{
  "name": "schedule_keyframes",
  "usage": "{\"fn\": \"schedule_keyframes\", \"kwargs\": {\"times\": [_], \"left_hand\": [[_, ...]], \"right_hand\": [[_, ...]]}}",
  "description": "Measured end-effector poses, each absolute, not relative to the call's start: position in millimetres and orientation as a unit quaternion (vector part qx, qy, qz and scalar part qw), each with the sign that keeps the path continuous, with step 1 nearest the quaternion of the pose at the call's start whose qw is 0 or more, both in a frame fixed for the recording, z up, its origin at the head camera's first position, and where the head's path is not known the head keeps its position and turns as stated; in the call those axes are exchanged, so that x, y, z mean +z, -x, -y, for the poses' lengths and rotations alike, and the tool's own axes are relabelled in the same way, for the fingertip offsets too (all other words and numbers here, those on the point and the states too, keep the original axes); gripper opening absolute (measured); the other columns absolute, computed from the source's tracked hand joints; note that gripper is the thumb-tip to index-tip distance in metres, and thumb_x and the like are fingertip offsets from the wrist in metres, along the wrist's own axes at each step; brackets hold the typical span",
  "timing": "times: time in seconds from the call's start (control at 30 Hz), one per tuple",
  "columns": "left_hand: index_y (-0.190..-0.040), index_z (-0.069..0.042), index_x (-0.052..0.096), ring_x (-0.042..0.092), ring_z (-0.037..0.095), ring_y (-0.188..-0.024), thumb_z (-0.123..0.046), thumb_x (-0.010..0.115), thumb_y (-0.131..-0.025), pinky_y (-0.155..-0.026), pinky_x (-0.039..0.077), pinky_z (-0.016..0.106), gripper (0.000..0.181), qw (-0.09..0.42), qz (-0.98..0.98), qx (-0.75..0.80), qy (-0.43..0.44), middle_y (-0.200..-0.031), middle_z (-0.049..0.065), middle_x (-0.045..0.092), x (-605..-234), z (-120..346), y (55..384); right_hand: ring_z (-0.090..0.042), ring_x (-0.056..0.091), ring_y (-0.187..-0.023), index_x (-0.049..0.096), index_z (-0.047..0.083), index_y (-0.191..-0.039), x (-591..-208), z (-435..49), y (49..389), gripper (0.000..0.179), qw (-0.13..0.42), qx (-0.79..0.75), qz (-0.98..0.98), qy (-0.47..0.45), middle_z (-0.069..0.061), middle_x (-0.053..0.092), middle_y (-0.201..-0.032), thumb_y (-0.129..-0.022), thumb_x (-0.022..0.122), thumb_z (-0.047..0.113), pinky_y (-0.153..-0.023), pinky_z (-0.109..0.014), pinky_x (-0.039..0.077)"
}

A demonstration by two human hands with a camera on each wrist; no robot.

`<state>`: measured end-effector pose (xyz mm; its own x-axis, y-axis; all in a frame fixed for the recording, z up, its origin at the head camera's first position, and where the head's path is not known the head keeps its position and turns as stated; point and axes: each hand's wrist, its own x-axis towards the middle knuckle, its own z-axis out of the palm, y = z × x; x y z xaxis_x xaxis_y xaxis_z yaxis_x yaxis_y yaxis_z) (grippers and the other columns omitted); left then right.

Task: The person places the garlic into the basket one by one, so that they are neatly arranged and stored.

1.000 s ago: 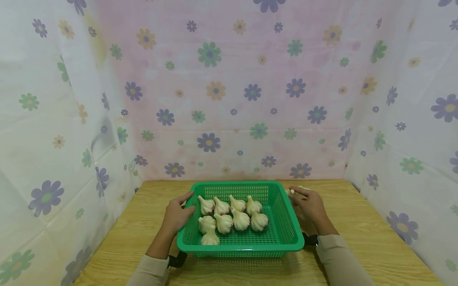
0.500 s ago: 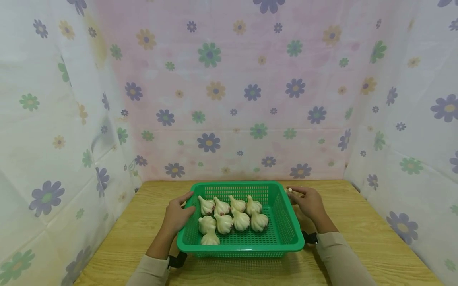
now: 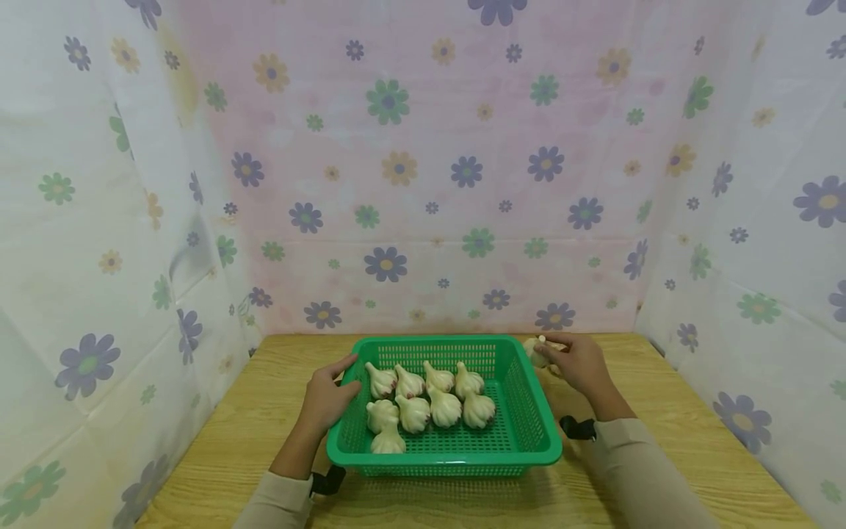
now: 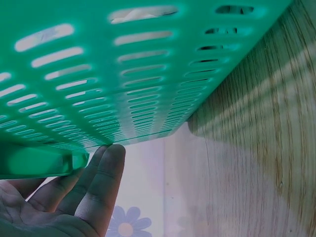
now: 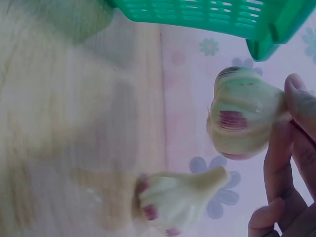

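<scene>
A green plastic basket (image 3: 449, 461) stands on the wooden table with several garlic bulbs (image 3: 445, 408) inside. My left hand (image 3: 327, 397) grips its left rim, thumb over the top and fingers under the lip against the slotted wall in the left wrist view. Beyond the basket's right side, my right hand (image 3: 583, 364) pinches a garlic bulb (image 5: 244, 116) by its stem between thumb and fingers. That bulb hangs raised, near the basket's outer edge. Another garlic bulb (image 5: 173, 200) lies on the table below it, mostly hidden behind the right hand in the head view.
The wooden table (image 3: 667, 441) reaches to a flowered cloth (image 3: 436, 220) at the back, with more cloth along both sides. Bulbs fill the basket's left and middle; its slotted floor (image 3: 509, 433) shows at the right.
My right hand has taken a garlic bulb by the stem and lifted it slightly up from beside the basket. My left hand and the basket have stayed put.
</scene>
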<state>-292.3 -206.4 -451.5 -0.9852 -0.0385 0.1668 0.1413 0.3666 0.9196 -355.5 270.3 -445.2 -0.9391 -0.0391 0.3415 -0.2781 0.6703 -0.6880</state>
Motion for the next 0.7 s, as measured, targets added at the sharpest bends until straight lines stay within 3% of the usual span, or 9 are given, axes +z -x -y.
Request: {"fn": "schedule_keyframes", "kwargs": {"times": [0.07, 0.13, 0.2, 0.3, 0.4, 0.7], "left_hand": [[-0.153, -0.015, 0.054, 0.063, 0.044, -0.127, -0.007, 0.062, -0.092, -0.060, 0.054, 0.034, 0.062, 0.080, 0.822, -0.563, 0.031, -0.163, 0.014, 0.042, -450.6, 206.0, 291.8], [-0.152, -0.015, 0.054, 0.063, 0.044, -0.127, -0.007, 0.062, -0.091, -0.060, 0.054, 0.034, 0.062, 0.079, 0.822, -0.563, 0.030, -0.163, 0.015, 0.041, -449.7, 205.8, 291.1], [-0.152, -0.015, 0.055, 0.064, 0.044, -0.126, -0.007, 0.062, -0.091, -0.060, 0.054, 0.035, 0.062, 0.078, 0.822, -0.563, 0.027, -0.163, 0.016, 0.041, -448.7, 205.7, 290.7], [-0.152, -0.016, 0.055, 0.064, 0.044, -0.126, -0.008, 0.062, -0.091, -0.060, 0.054, 0.035, 0.062, 0.078, 0.824, -0.561, 0.025, -0.163, 0.017, 0.041, -448.8, 205.9, 290.7], [-0.152, -0.016, 0.055, 0.062, 0.045, -0.128, -0.008, 0.062, -0.091, -0.061, 0.055, 0.034, 0.062, 0.079, 0.824, -0.560, 0.024, -0.163, 0.015, 0.041, -449.0, 206.4, 291.1], [-0.152, -0.017, 0.055, 0.062, 0.044, -0.128, -0.008, 0.061, -0.091, -0.059, 0.053, 0.034, 0.062, 0.078, 0.824, -0.561, 0.024, -0.164, 0.012, 0.041, -449.6, 206.5, 289.9]], "right_hand": [[-0.026, 0.068, -0.070, 0.071, 0.010, -0.134, -440.2, -271.1, 355.5, 0.049, 0.161, 0.381, 0.906, -0.092, -0.018, 0.077, -0.099, -0.097, 0.070, 0.043, -0.050, -0.035, 0.049], [-0.023, 0.063, -0.070, 0.074, 0.011, -0.131, -434.4, -271.1, 355.0, 0.047, 0.175, 0.361, 0.911, -0.098, -0.016, 0.077, -0.099, -0.097, 0.071, 0.042, -0.049, -0.034, 0.046], [-0.027, 0.064, -0.074, 0.075, 0.012, -0.128, -427.8, -270.9, 354.6, 0.042, 0.185, 0.349, 0.913, -0.106, -0.015, 0.077, -0.098, -0.097, 0.072, 0.040, -0.053, -0.037, 0.049], [-0.037, 0.068, -0.099, 0.076, 0.011, -0.127, -418.5, -271.6, 353.4, 0.042, 0.196, 0.336, 0.914, -0.112, -0.019, 0.074, -0.122, -0.097, 0.071, 0.040, -0.070, -0.048, 0.056], [-0.044, 0.068, -0.112, 0.076, 0.009, -0.127, -409.2, -272.6, 352.1, 0.045, 0.197, 0.332, 0.915, -0.116, -0.021, 0.071, -0.128, -0.097, 0.070, 0.042, -0.083, -0.058, 0.057], [-0.037, 0.069, -0.102, 0.078, 0.011, -0.124, -388.7, -270.1, 349.1, 0.044, 0.191, 0.308, 0.923, -0.131, -0.018, 0.074, -0.123, -0.097, 0.071, 0.044, -0.079, -0.052, 0.057]]}}
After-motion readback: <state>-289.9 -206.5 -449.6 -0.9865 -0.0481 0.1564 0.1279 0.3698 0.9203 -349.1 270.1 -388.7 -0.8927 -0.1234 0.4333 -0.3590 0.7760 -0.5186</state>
